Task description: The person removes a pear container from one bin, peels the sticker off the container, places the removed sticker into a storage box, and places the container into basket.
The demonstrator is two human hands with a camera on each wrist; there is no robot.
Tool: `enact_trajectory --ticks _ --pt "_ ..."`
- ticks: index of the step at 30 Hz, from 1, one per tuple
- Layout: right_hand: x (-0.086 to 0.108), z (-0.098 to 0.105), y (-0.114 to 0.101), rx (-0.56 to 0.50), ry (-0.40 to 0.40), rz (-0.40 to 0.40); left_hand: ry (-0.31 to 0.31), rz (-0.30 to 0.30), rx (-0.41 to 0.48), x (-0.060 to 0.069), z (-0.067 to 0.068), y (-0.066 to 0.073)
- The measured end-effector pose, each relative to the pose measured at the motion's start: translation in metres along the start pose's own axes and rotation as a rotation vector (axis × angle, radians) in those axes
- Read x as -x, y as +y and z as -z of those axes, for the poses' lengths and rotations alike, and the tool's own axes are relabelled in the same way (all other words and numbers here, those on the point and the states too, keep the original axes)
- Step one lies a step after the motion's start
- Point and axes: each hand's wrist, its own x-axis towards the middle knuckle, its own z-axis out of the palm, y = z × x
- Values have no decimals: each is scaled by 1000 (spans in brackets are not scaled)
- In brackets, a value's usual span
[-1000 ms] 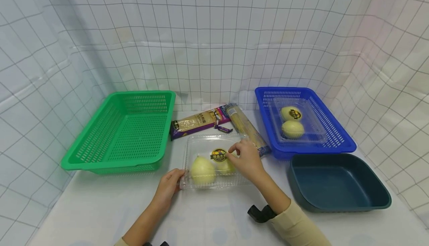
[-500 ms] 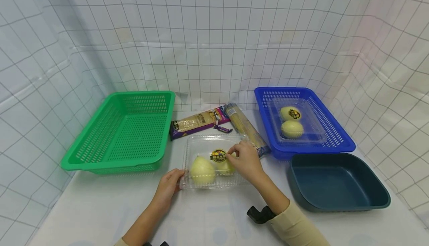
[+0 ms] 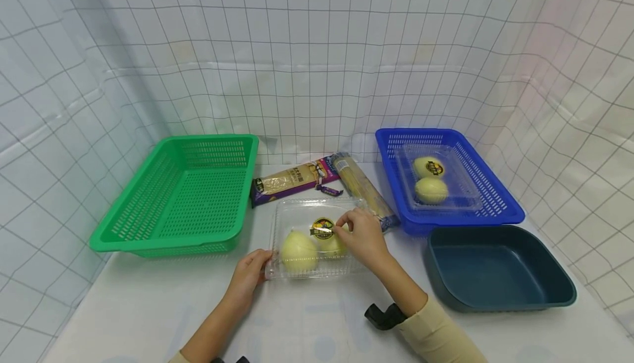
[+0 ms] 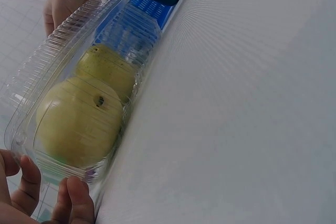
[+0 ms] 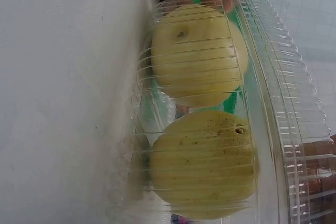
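Observation:
A clear plastic box [image 3: 295, 213] holding two pale yellow-green fruits [image 3: 299, 250] lies on the white table. The left hand [image 3: 245, 276] grips its near left corner, thumb above; the left wrist view shows that hand's fingers [image 4: 79, 198] around the box end. Over the lid, the right hand [image 3: 365, 237] has thumb and forefinger pinched at the right edge of a round black-and-gold label [image 3: 322, 227]. In the right wrist view the fruits [image 5: 199, 53] show through the ribbed side, and part of the right hand [image 5: 320, 174] is behind the clear rim.
A green basket [image 3: 240, 209] stands at left. At right, a blue basket [image 3: 510, 215] holds another clear box of fruit [image 3: 432, 191], with a dark teal tub [image 3: 500, 269] in front. Behind the held box lie noodle packs [image 3: 289, 182] [image 3: 364, 187] and a small purple wrapper [image 3: 331, 191].
Both hands and the box have kept nearly the same places. The glare across the label's band has grown brighter.

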Motion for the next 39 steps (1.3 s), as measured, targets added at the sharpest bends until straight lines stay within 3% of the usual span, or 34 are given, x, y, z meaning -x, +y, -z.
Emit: enact_trajectory --ticks 19,39 --pt "3 2 0 -121 54 61 7 3 -12 -1 1 -1" --pt "8 12 3 -330 -15 -31 -1 22 -5 -1 2 0"
